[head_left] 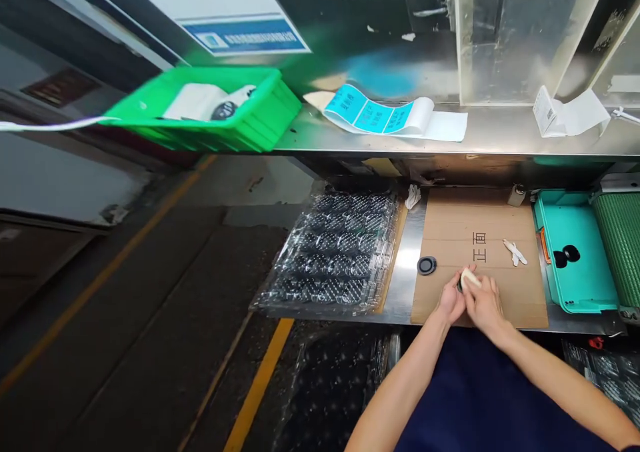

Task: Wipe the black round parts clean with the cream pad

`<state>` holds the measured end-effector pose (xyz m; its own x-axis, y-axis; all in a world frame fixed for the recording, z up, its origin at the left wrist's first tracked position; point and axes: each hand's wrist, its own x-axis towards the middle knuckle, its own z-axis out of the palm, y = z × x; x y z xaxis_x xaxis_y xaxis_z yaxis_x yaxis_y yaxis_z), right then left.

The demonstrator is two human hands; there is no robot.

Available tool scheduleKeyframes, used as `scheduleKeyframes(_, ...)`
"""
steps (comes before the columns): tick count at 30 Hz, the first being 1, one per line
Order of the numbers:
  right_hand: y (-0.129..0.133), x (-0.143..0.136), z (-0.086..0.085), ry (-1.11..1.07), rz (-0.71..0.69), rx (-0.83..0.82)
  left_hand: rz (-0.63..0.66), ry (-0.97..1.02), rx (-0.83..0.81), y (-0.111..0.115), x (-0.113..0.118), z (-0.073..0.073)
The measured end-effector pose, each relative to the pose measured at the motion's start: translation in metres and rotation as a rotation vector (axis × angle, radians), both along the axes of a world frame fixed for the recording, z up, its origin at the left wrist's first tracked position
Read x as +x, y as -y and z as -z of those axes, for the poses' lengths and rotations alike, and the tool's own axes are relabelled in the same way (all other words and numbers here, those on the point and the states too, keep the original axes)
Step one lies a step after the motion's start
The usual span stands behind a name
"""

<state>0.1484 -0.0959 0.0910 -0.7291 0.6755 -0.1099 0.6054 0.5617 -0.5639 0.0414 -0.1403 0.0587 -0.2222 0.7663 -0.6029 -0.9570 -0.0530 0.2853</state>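
Note:
Both hands meet over the lower part of a cardboard sheet [450, 225]. My left hand [451, 300] is closed around a small dark item [459, 284], only a bit of which shows. In my right hand [485, 302] the fingers pinch a cream-coloured pad or cloth [470, 279], pressed against the dark item. A round black part [427, 265] lies at the cardboard's left edge. White crumpled strips [515, 253] lie on the cardboard to the right of the hands.
Clear plastic trays [335, 245] are stacked at the left. A teal bin [575, 232] with black parts stands right, beside a green conveyor belt [620, 239]. The shelf [500, 129] above holds a green basket [250, 132] and a label roll [380, 115]. A small bottle [517, 195] stands behind.

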Motion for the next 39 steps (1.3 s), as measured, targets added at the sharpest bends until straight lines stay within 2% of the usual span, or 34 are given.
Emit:
scheduleKeyframes(2, 0.002, 0.001, 0.001, 0.029, 0.069, 0.004, 0.038, -0.019, -0.001, 0.0, -0.001, 0.003)
scheduleKeyframes(6, -0.006, 0.002, 0.011, -0.003, -0.027, -0.002, 0.075, -0.006, 0.002, -0.002, -0.005, 0.01)
scheduleKeyframes(8, -0.026, 0.003, 0.019, 0.023, 0.088, -0.051, 0.082, 0.002, -0.035, -0.001, -0.008, 0.013)
scheduleKeyframes(10, -0.051, 0.007, 0.025, -0.068, 0.259, -0.129, 0.085, 0.029, -0.039, 0.002, -0.014, 0.013)
scheduleKeyframes(12, -0.072, 0.015, 0.024, -0.241, 0.395, -0.291, 0.063, 0.081, 0.003, 0.007, -0.02, 0.01)
scheduleKeyframes(13, -0.079, 0.019, 0.021, -0.317, 0.423, -0.435, 0.039, 0.11, 0.025, 0.01, -0.023, 0.008)
scheduleKeyframes(16, -0.082, 0.032, 0.003, -0.448, 0.352, -0.953, -0.032, 0.179, 0.057, 0.016, -0.029, 0.001)
scheduleKeyframes(17, -0.078, 0.034, -0.004, -0.467, 0.316, -1.068, -0.048, 0.186, 0.06, 0.018, -0.03, 0.0)
scheduleKeyframes(19, -0.069, 0.035, -0.017, -0.497, 0.276, -1.139, -0.057, 0.184, 0.062, 0.019, -0.029, -0.002)
scheduleKeyframes(21, -0.059, 0.031, -0.025, -0.495, 0.248, -1.054, -0.063, 0.181, 0.066, 0.018, -0.027, -0.002)
scheduleKeyframes(24, -0.046, 0.021, -0.027, -0.383, 0.209, -0.718, -0.093, 0.168, 0.062, 0.016, -0.021, -0.002)
scheduleKeyframes(27, -0.033, 0.01, -0.021, -0.177, 0.105, -0.383, -0.082, 0.098, 0.039, 0.013, -0.011, -0.002)
scheduleKeyframes(30, -0.023, 0.0, -0.011, 0.049, -0.005, -0.194, -0.023, -0.002, 0.056, 0.008, 0.002, -0.001)
scheduleKeyframes(34, -0.019, -0.006, -0.001, 0.26, 0.057, -0.078, -0.074, -0.1, -0.008, 0.005, 0.014, 0.004)
scheduleKeyframes(39, -0.015, 0.003, 0.007, 0.204, -0.034, -0.144, -0.086, -0.113, -0.061, 0.012, 0.019, 0.012)
